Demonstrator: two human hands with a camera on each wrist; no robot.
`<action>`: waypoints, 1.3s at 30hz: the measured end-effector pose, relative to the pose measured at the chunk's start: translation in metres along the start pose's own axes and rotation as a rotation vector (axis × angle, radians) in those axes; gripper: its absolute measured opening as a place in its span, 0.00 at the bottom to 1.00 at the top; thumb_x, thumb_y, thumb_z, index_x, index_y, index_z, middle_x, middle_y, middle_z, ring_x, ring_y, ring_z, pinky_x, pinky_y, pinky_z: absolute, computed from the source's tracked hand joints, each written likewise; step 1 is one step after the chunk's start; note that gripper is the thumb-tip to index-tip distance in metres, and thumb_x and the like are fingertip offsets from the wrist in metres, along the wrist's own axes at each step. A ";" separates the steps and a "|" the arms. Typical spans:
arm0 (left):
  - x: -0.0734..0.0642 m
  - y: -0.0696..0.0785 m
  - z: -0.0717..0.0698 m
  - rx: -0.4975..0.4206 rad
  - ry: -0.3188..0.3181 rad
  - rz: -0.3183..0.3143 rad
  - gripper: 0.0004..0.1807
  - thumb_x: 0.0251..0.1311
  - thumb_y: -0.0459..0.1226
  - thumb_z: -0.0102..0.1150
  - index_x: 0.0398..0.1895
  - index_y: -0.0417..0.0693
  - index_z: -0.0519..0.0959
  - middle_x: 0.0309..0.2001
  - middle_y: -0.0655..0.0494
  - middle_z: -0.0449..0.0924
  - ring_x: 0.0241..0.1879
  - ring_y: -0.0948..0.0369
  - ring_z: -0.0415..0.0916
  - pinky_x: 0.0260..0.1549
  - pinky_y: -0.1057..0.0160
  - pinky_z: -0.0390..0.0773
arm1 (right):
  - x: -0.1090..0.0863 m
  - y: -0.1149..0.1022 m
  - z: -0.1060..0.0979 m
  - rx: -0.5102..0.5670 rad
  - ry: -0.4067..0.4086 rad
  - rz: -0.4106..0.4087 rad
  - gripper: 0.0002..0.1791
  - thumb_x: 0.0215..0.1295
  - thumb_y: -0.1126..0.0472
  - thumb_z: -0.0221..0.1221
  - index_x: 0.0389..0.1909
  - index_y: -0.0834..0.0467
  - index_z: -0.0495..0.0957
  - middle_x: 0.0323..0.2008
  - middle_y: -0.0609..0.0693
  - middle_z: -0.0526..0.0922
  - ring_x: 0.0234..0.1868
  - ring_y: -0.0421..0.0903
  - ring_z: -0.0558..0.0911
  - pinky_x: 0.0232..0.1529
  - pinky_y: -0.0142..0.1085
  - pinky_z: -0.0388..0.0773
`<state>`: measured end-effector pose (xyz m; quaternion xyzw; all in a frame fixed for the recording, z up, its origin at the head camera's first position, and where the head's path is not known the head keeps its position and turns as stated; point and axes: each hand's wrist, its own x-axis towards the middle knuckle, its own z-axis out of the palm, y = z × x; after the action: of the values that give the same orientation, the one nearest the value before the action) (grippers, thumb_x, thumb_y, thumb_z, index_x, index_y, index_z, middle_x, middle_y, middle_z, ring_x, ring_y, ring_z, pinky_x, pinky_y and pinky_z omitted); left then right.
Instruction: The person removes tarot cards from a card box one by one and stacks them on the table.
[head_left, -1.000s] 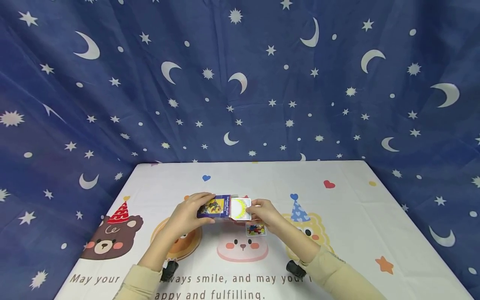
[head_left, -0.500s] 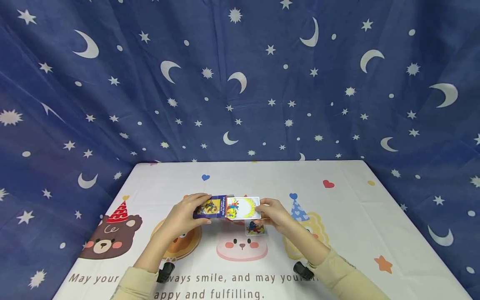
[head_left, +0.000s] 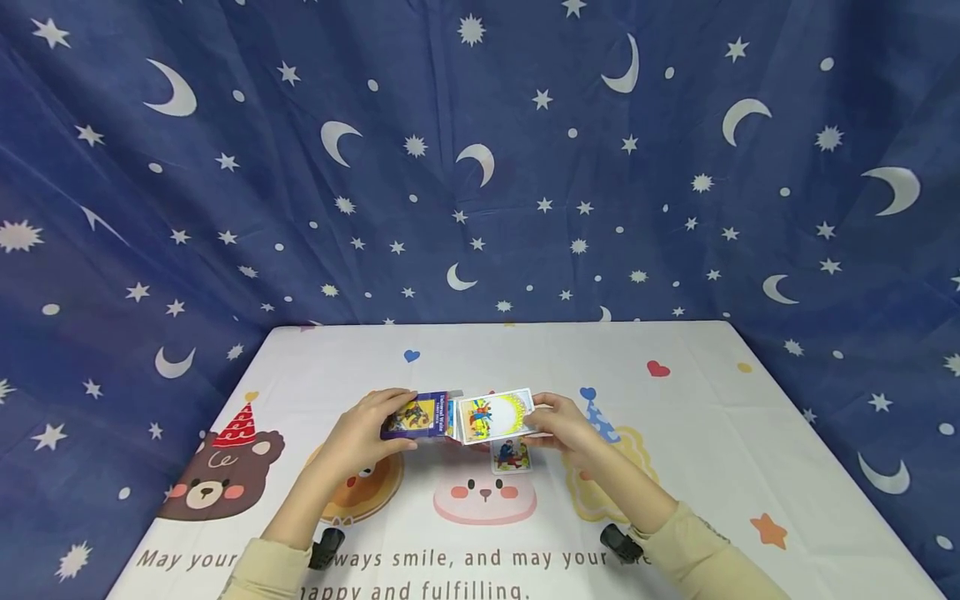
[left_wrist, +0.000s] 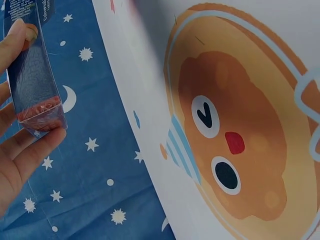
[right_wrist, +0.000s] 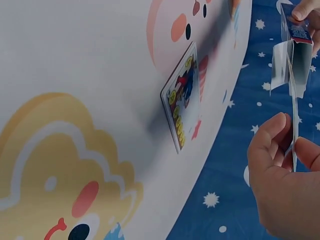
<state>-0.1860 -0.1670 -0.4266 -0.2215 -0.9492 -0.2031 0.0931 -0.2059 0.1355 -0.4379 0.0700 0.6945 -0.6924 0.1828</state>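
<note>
My left hand (head_left: 363, 432) grips a blue tarot card box (head_left: 414, 416) above the table, thumb on one side and fingers on the other. In the right wrist view its end flaps (right_wrist: 279, 62) stand open. Between thumb and fingers, my right hand (head_left: 568, 429) pinches a tarot card (head_left: 491, 416) printed with figures and a yellow ring; whether several are stacked there I cannot tell. The card's left end lies at the box's mouth, slightly tilted. Beneath it on the table rests a small stack of picture cards (head_left: 512, 457), partly covered in the head view.
A white tablecloth (head_left: 600, 358) with printed animals and lettering covers the table. Behind it hangs a blue curtain (head_left: 525, 167) with moons and stars. Black wrist cameras, one on the left arm (head_left: 327, 548) and one on the right (head_left: 621, 543), sit low over the cloth.
My right hand has drawn the card rightward out of the box, showing its whole face, and tilted it a little. The left hand with the box has shifted slightly left.
</note>
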 end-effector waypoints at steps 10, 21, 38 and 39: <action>-0.002 -0.004 -0.003 0.020 -0.012 -0.005 0.38 0.43 0.47 0.73 0.61 0.48 0.73 0.60 0.48 0.73 0.61 0.47 0.69 0.55 0.44 0.73 | -0.002 -0.002 -0.008 -0.034 -0.026 -0.031 0.23 0.53 0.75 0.54 0.53 0.70 0.66 0.28 0.48 0.81 0.28 0.41 0.80 0.33 0.32 0.83; -0.003 -0.005 -0.003 0.021 -0.013 -0.013 0.38 0.43 0.47 0.73 0.61 0.48 0.73 0.60 0.48 0.73 0.61 0.47 0.70 0.54 0.43 0.73 | 0.003 0.003 -0.014 -0.048 -0.030 -0.015 0.19 0.55 0.71 0.54 0.49 0.69 0.70 0.33 0.48 0.79 0.31 0.40 0.77 0.31 0.30 0.78; -0.005 -0.006 0.000 0.011 -0.022 -0.031 0.38 0.44 0.46 0.73 0.61 0.47 0.73 0.60 0.48 0.73 0.60 0.48 0.70 0.55 0.45 0.73 | 0.013 0.015 -0.015 -0.029 -0.015 -0.013 0.26 0.57 0.76 0.55 0.58 0.75 0.64 0.31 0.47 0.81 0.30 0.36 0.80 0.34 0.25 0.80; -0.005 -0.006 0.000 0.012 -0.023 -0.032 0.38 0.44 0.46 0.73 0.61 0.47 0.73 0.60 0.48 0.73 0.60 0.48 0.70 0.55 0.45 0.73 | 0.013 0.016 -0.014 -0.035 -0.008 -0.019 0.25 0.58 0.76 0.56 0.57 0.76 0.64 0.30 0.46 0.81 0.29 0.36 0.80 0.34 0.25 0.80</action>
<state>-0.1841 -0.1739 -0.4296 -0.2080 -0.9549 -0.1964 0.0801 -0.2145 0.1478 -0.4575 0.0574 0.7065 -0.6820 0.1802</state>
